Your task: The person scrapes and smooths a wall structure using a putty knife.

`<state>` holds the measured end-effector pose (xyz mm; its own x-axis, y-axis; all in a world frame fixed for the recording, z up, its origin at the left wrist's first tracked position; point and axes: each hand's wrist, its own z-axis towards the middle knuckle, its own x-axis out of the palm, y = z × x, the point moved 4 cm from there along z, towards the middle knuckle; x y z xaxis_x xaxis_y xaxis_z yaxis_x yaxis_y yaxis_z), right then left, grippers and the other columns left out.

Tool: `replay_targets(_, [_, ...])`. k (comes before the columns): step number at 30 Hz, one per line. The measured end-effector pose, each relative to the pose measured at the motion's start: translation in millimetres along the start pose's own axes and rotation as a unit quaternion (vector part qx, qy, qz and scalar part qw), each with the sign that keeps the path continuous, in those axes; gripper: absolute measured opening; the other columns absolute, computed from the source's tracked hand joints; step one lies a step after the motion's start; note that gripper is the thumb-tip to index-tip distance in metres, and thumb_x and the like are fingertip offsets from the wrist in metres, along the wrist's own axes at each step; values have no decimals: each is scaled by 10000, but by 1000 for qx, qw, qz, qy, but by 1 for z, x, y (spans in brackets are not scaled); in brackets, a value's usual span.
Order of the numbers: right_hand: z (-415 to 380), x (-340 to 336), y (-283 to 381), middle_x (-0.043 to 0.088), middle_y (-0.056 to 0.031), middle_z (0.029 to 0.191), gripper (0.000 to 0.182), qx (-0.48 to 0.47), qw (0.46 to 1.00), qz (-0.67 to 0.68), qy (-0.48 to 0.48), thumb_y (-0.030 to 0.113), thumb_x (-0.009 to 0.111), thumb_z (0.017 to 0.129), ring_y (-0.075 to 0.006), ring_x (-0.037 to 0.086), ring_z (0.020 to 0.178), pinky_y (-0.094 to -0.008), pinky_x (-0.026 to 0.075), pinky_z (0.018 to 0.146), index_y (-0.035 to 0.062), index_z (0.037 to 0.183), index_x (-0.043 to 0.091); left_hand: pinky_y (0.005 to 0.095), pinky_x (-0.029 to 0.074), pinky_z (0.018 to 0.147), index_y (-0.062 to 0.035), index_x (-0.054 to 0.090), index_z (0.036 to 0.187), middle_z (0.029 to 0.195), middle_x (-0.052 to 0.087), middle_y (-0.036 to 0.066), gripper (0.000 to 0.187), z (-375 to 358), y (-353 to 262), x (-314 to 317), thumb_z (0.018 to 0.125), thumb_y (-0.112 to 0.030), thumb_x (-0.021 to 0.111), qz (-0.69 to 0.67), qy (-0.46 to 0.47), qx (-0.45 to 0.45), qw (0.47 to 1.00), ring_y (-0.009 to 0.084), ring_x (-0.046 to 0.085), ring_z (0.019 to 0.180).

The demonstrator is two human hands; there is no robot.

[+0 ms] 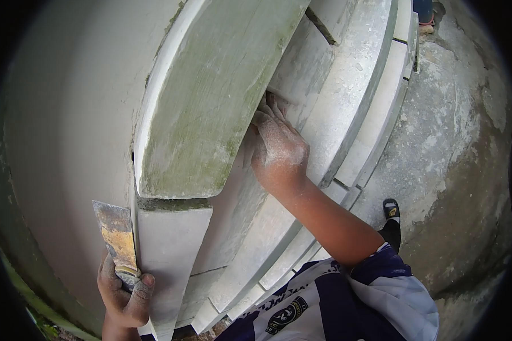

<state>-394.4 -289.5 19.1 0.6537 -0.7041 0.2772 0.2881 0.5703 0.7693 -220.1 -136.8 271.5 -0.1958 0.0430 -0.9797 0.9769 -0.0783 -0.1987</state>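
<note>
At the lower left, my left hand (125, 290) is wrapped round the handle of a putty knife (117, 230), whose worn, stained blade points up along the wall. My right hand (280, 142), coated in pale dust, reaches under the edge of a green-stained slab (210, 96). Its fingers are bent against the recessed pale face below the slab, and their tips are partly hidden; whether they hold anything cannot be made out. Below the slab, across a dark gap, lies a smooth pale block (170, 238).
A smooth grey wall (74, 113) stands at the left. Stepped pale ledges (347, 74) curve down on the right to a rough, dust-splashed concrete floor (432, 148). A foot in a dark sandal (391, 209) rests on that floor.
</note>
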Motion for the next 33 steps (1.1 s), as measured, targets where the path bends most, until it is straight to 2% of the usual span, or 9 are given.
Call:
replay_targets(3, [-29,-2,11,652,-193,1301,303,11,999,6,45,22,617,846,-390,585,1263,-557,485,1030,57,1131,712,370,444,970,144,529,1258,1258,561,299,593,11,-15,0,722,-78,649,113,23,119,986,331,602,1101])
replay_targets(6, [-23,-6,9,649,-184,1311,339,0,998,-5,59,26,615,848,-392,585,1264,-580,453,1053,67,1172,708,356,434,943,147,466,1347,1268,557,270,598,10,-25,4,807,-72,601,167,13,186,968,311,591,1058])
replay_targets(9, [-23,-5,6,629,-185,1342,363,2,998,9,63,33,614,860,-406,566,1283,-599,408,1085,68,1214,688,496,393,1096,149,479,1348,1386,470,397,644,0,-47,16,726,1,563,223,-46,264,937,529,491,1311])
replay_targets(14, [-5,-5,-3,577,-201,1404,390,-5,998,18,54,65,632,877,-414,514,1333,-601,377,1108,62,1266,650,544,315,1141,120,422,1428,1448,417,400,652,-36,-56,42,789,41,527,230,-39,243,942,526,406,1382])
replay_targets(19, [29,-10,-9,586,-206,1389,393,-19,999,27,5,61,641,869,-414,513,1333,-593,373,1116,50,1262,647,480,423,1083,123,497,1340,1375,496,392,535,-54,-19,103,813,66,572,52,-74,258,962,531,508,1297])
replay_targets(23, [32,-15,-16,628,-207,1331,266,-19,999,12,34,6,626,833,-396,553,1298,-572,433,1078,37,1090,684,410,436,1067,92,483,1348,1345,541,333,501,-36,13,190,873,9,618,-90,119,-26,988,413,565,1272])
replay_targets(26, [7,-16,-6,641,-201,1313,209,5,998,26,63,-22,623,804,-393,582,1265,-557,465,1054,41,996,678,444,380,1125,92,419,1416,1471,410,347,576,-16,33,230,890,-14,627,-7,21,99,995,475,431,1380])
replay_targets(30, [-7,-17,-1,662,-194,1280,212,-23,996,18,83,-19,645,782,-395,610,1226,-513,514,1010,51,980,673,471,283,1194,98,241,1514,1588,178,351,732,5,46,257,918,-52,639,29,62,107,992,483,185,1490])
replay_targets(33, [30,-19,-7,669,-191,1266,203,-68,997,-16,27,-4,651,791,-394,630,1196,-476,546,968,49,985,673,470,309,1185,98,231,1515,1587,187,345,745,5,51,268,921,-71,647,65,56,146,986,491,216,1477])
